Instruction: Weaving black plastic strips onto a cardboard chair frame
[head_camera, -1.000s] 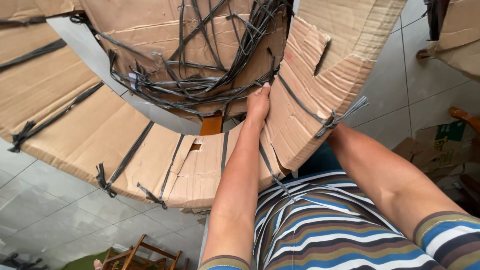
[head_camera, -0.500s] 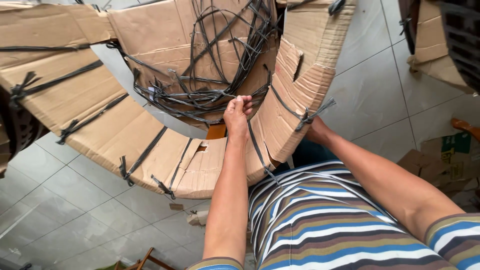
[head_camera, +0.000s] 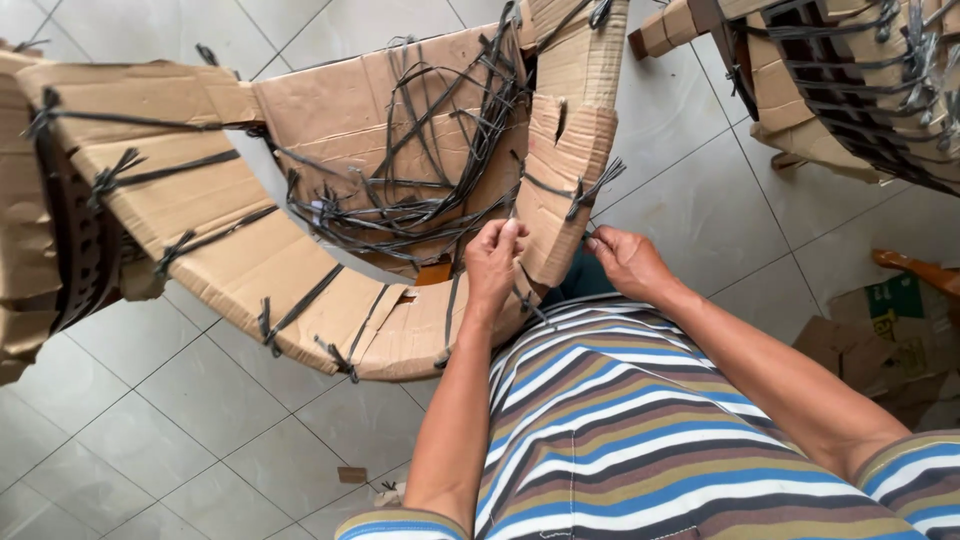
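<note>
**Closely held: a dark strap pinched at the cardboard-wrapped frame**

Up close, a thin dark strap is pinched between thumb and fingertips of the left hand, raised against the inner face of a curved cardboard-wrapped frame. The right hand is held just beside the frame's right-hand cardboard panel, its fingers curled near the panel's lower edge; whether anything is gripped there cannot be told. A tangle of dark straps is spread across the cardboard inside the curve, and further straps are knotted around the outside. The frame is held in front of a striped shirt, above a grey tiled floor. A second cardboard-bound piece is seen at the upper right, well apart.
</note>
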